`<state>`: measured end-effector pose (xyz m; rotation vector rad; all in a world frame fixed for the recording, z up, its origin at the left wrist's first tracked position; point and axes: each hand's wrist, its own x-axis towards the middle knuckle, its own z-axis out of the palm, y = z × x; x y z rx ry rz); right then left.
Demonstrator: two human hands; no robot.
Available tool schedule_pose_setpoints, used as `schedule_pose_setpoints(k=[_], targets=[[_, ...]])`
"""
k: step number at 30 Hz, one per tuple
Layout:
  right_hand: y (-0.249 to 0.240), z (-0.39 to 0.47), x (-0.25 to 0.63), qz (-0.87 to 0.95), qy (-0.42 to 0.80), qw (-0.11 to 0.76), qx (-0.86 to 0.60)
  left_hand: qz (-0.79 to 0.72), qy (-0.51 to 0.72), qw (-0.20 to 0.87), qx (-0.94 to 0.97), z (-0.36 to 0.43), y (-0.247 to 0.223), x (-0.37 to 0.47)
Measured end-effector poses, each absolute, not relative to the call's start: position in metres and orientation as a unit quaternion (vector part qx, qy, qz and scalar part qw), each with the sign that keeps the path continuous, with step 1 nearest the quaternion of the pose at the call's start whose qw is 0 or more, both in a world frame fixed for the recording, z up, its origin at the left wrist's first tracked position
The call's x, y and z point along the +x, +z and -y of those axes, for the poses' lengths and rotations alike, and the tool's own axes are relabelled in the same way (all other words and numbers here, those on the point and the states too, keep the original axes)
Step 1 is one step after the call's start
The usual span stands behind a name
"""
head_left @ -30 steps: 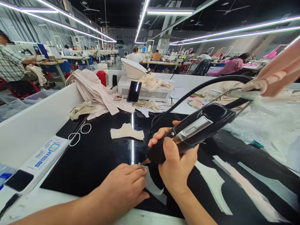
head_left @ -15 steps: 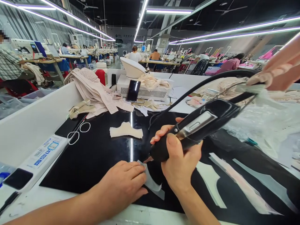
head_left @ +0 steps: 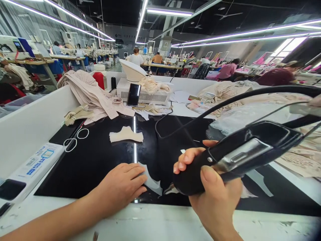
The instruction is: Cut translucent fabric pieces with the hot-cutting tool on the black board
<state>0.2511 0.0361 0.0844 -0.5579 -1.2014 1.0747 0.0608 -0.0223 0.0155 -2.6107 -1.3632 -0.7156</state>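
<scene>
My left hand [head_left: 125, 182] lies flat on the black work surface [head_left: 82, 174], its fingertips resting on the edge of a translucent, curved pale fabric piece [head_left: 151, 180]. My right hand [head_left: 213, 190] is wrapped round a black corded hand tool [head_left: 238, 157] with a silver plate on its upper side. The thumb lies along that plate. A small pointed metal tip [head_left: 172, 189] shows at the tool's lower end, just right of the fabric piece and apart from it. Ahead of my left hand lies a cream fabric piece [head_left: 126, 134].
A thick black cable [head_left: 225, 100] arches to the right edge. Several pale fabric strips [head_left: 100, 100] are heaped behind, near a phone [head_left: 134, 94] and a white vented box [head_left: 152, 96]. Plastic-wrapped fabric [head_left: 240, 115] is at right. At left lie white elastic loops [head_left: 71, 145].
My right hand has drawn the tool rightward and nearer me, away from the fabric piece's upper end. My left hand stays on the piece. The view has shifted right, and a hand at upper right is mostly gone.
</scene>
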Motion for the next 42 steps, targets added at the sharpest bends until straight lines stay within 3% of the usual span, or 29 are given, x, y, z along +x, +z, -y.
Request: schedule_pose_setpoints(k=[10, 19, 28, 42], targets=[[0.085, -0.05, 0.243, 0.511, 0.435, 0.699, -0.248, 0.407, -0.254, 0.091, -0.873, 0.02, 0.027, 0.071], [0.075, -0.046, 0.24, 0.532, 0.481, 0.653, -0.244, 0.411, -0.23, 0.043, -0.881, 0.018, 0.019, 0.071], [0.079, -0.055, 0.237, 0.514, 0.456, 0.687, -0.238, 0.406, -0.23, 0.045, -0.883, 0.018, 0.017, 0.069], [0.076, -0.037, 0.248, 0.541, 0.477, 0.649, -0.241, 0.407, -0.24, 0.048, -0.88, 0.018, 0.021, 0.069]])
